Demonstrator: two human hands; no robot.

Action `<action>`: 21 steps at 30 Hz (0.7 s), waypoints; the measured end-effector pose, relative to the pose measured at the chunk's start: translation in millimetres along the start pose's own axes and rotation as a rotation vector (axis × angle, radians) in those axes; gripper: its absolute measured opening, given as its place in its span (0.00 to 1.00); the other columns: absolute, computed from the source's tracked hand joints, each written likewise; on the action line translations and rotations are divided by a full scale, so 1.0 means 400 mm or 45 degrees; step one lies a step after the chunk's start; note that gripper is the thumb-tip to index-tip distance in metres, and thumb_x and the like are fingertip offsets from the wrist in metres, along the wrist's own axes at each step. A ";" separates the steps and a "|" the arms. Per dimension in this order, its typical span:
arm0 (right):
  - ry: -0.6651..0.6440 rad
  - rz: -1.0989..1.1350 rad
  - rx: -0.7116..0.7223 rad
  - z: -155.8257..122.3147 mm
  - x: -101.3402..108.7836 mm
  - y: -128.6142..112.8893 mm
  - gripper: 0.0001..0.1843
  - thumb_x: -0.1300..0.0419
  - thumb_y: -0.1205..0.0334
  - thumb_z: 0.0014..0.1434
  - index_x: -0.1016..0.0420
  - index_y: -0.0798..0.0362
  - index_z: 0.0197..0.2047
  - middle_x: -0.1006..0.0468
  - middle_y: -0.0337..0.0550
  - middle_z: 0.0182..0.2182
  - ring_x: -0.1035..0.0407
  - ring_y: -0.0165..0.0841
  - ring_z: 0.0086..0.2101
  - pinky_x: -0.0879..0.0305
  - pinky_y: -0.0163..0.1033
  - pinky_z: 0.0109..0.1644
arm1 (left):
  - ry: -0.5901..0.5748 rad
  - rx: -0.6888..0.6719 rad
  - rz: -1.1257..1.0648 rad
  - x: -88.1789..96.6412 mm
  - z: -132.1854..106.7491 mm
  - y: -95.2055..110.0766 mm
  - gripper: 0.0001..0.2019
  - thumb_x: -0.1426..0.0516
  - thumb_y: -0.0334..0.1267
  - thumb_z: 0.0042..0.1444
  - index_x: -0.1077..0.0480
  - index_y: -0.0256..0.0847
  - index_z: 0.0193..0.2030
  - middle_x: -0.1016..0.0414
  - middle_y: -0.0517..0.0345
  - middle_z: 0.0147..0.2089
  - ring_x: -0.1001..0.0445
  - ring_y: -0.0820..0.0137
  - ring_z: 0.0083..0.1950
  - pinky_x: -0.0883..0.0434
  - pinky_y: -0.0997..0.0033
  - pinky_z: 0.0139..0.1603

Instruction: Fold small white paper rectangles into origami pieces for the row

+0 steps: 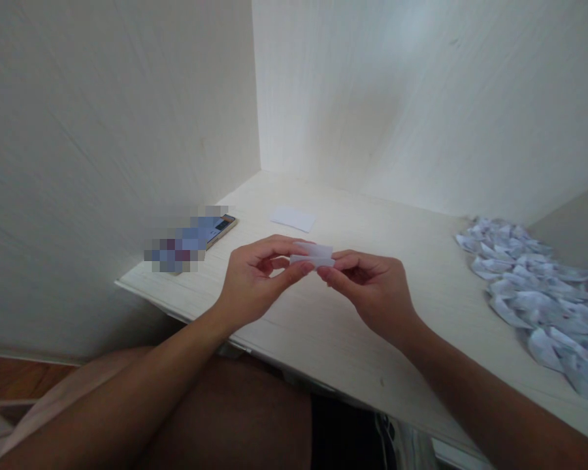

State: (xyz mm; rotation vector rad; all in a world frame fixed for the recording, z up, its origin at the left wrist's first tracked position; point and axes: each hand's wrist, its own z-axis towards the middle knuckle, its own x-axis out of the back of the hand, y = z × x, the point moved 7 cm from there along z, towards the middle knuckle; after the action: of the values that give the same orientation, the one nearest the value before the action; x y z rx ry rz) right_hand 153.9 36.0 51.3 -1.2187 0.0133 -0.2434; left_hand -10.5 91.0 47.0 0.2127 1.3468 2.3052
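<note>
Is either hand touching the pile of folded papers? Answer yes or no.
No: left hand and right hand both pinch one small paper slip, while the pile of folded papers lies apart to the right.

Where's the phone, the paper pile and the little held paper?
phone (222,226), head view, its uncovered right end.
paper pile (534,297), head view, middle of the heap.
little paper (319,250), head view, its upper part.

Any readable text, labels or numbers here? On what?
None readable.
On the phone: screen blurred out.
On the pile of folded papers: bluish marks, too small to read.
On the folded paper pinched by left hand and right hand: no print shows.
On the loose slip: blank.
</note>
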 end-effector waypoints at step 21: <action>0.116 -0.258 0.177 -0.016 0.016 -0.025 0.07 0.25 0.61 0.55 0.17 0.50 0.34 0.14 0.40 0.30 0.21 0.32 0.30 0.25 0.37 0.34 | 0.110 0.130 -0.060 0.007 0.006 0.000 0.11 0.27 0.34 0.51 0.18 0.40 0.41 0.18 0.61 0.29 0.17 0.69 0.29 0.17 0.72 0.31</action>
State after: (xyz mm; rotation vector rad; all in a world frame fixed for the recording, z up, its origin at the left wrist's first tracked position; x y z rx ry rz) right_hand 157.5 25.6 59.0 -1.0699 -0.0473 -0.4692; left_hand -12.2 94.0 48.1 0.1137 1.4977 2.2319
